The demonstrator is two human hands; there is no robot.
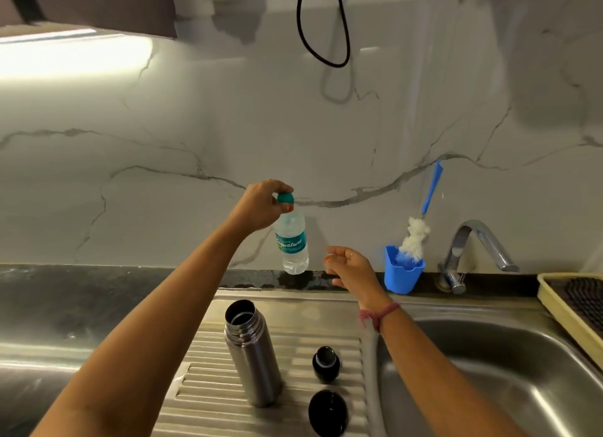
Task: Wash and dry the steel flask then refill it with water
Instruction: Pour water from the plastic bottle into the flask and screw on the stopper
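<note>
The left hand [261,205] grips the plastic water bottle [291,240] by its cap; the right hand [350,267] hovers with loose, empty fingers above the uncapped steel flask [253,355].

At the centre of the frame, a clear plastic water bottle [291,240] carries a teal cap and teal label with white script. Right of it stands a blue plastic cup [403,271] holding a blue-handled brush with white fluff [416,236]. Grey veins streak the white marble wall [163,142], and the brushed silver steel flask [252,355] stands at lower centre beside two glossy black round caps [325,363].
</note>
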